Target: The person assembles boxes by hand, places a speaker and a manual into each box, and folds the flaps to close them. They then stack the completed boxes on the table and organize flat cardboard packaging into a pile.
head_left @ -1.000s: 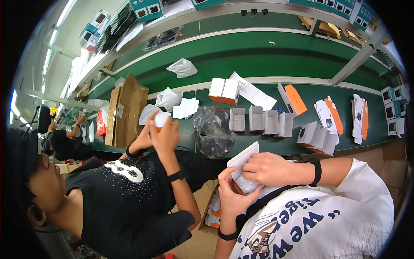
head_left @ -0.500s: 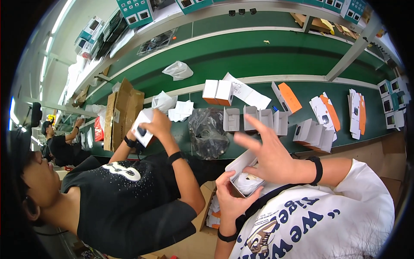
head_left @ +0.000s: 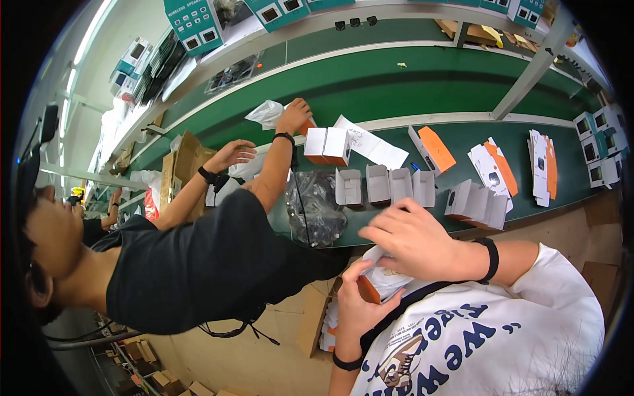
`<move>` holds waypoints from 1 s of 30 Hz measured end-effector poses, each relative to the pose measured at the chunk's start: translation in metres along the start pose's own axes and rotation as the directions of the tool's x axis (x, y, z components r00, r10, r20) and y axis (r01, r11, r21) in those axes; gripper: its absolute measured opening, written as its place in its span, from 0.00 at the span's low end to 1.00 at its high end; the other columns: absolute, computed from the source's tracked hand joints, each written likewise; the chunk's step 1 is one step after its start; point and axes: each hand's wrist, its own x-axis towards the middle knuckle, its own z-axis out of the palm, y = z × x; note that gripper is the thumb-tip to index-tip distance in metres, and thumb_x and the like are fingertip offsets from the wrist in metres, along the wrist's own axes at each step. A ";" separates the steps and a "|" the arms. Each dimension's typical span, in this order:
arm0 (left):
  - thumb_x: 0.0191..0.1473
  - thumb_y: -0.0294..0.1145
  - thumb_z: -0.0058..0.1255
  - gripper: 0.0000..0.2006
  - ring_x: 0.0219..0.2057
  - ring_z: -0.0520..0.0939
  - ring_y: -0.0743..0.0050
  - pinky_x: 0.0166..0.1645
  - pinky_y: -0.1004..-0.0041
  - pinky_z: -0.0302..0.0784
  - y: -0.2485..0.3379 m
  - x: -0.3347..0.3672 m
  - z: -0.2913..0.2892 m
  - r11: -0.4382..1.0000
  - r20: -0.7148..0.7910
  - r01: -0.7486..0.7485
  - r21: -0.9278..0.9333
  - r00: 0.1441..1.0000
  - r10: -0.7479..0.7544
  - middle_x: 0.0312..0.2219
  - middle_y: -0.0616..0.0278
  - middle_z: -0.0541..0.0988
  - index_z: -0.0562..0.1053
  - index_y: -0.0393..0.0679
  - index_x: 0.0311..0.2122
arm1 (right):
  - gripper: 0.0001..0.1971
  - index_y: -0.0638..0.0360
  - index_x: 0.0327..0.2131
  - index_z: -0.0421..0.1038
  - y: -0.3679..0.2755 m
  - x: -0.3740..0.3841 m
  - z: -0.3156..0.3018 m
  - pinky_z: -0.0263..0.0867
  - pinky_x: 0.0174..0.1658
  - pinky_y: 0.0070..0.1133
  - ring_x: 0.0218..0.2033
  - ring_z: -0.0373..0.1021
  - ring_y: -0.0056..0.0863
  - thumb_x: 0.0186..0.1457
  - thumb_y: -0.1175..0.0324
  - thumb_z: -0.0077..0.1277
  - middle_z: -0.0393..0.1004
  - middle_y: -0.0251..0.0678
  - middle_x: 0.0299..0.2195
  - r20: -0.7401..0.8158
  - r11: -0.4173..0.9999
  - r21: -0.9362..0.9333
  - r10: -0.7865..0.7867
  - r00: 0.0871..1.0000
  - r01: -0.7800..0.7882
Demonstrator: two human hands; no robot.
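Note:
A small white and orange box (head_left: pixel 370 289) sits in my left hand (head_left: pixel 356 305), whose fingers and thumb wrap around its sides. White wrapping (head_left: pixel 388 280) shows in the box's mouth. Over that mouth, my right hand (head_left: pixel 419 244) is bent, its thumb and fingertips closed in at a raised white flap (head_left: pixel 375 254); the exact grip is partly hidden by the hand. Beyond my hands, several open white boxes (head_left: pixel 378 185) stand in a row on the green bench (head_left: pixel 422 132).
At my left a co-worker in black reaches across the bench, one hand (head_left: pixel 294 119) on an orange and white box beside two more boxes (head_left: pixel 328 145). A dark plastic bag (head_left: pixel 316 208) lies before them. Flattened cartons (head_left: pixel 492 168) rest at right; a shelf post (head_left: pixel 535 69) stands behind.
My right hand has come down from spread fingers to the box's flap, and the box has tilted in my left hand. The co-worker has carried a box to the bench's far side.

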 end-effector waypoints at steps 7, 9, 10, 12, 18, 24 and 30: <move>0.33 0.26 0.78 0.44 0.49 0.77 0.65 0.52 0.66 0.75 0.008 0.004 -0.003 0.999 0.004 0.034 -0.003 0.999 -0.034 0.49 0.52 0.71 0.60 0.42 0.55 | 0.30 0.50 0.46 0.65 -0.005 0.004 0.005 0.69 0.38 0.29 0.30 0.77 0.35 0.37 0.67 0.67 0.73 0.31 0.28 0.154 0.999 -0.034 0.003 0.988 0.003; 0.33 0.26 0.78 0.44 0.49 0.77 0.65 0.52 0.66 0.75 0.007 0.005 -0.006 0.999 0.002 0.034 0.019 0.999 -0.034 0.49 0.52 0.71 0.60 0.41 0.55 | 0.34 0.50 0.52 0.66 -0.008 0.003 0.009 0.69 0.40 0.30 0.37 0.75 0.37 0.37 0.67 0.68 0.71 0.36 0.38 0.103 0.998 -0.059 0.030 0.994 -0.024; 0.33 0.26 0.78 0.45 0.49 0.77 0.65 0.53 0.66 0.74 0.005 0.006 -0.007 0.998 0.006 0.054 0.015 0.999 -0.054 0.49 0.53 0.71 0.60 0.41 0.55 | 0.34 0.50 0.52 0.66 -0.005 0.006 0.009 0.69 0.40 0.30 0.37 0.75 0.37 0.37 0.67 0.68 0.71 0.36 0.38 0.103 0.998 -0.058 0.025 0.994 -0.019; 0.33 0.26 0.78 0.45 0.49 0.76 0.65 0.53 0.65 0.74 0.001 0.004 -0.011 0.997 0.003 0.073 0.013 0.997 -0.073 0.48 0.53 0.71 0.60 0.41 0.55 | 0.39 0.50 0.58 0.64 0.006 0.017 0.005 0.68 0.46 0.29 0.46 0.71 0.39 0.39 0.68 0.69 0.66 0.40 0.46 0.165 0.988 0.152 -0.003 0.986 -0.023; 0.32 0.26 0.79 0.46 0.53 0.73 0.61 0.58 0.62 0.71 -0.043 -0.040 -0.029 0.980 -0.223 0.131 0.147 0.970 -0.096 0.51 0.54 0.64 0.60 0.43 0.55 | 0.16 0.63 0.45 0.76 0.074 0.073 0.077 0.71 0.49 0.38 0.41 0.75 0.48 0.52 0.70 0.59 0.77 0.47 0.38 0.225 0.605 0.713 0.281 0.933 -0.354; 0.32 0.29 0.79 0.46 0.51 0.72 0.62 0.56 0.64 0.70 -0.079 -0.082 -0.019 0.950 -0.461 0.303 -0.077 0.834 -0.303 0.50 0.56 0.65 0.59 0.44 0.55 | 0.11 0.71 0.35 0.79 0.054 0.147 0.233 0.74 0.48 0.38 0.43 0.77 0.54 0.48 0.75 0.54 0.79 0.61 0.39 0.498 0.990 0.098 0.040 0.866 -0.102; 0.29 0.34 0.80 0.47 0.43 0.72 0.69 0.44 0.70 0.70 -0.078 -0.124 -0.008 0.892 -0.613 0.449 -0.048 0.692 -0.381 0.46 0.59 0.67 0.59 0.47 0.55 | 0.12 0.69 0.38 0.80 0.085 0.184 0.328 0.76 0.46 0.38 0.44 0.78 0.51 0.52 0.74 0.54 0.79 0.58 0.44 0.502 0.974 0.022 0.186 0.845 -0.227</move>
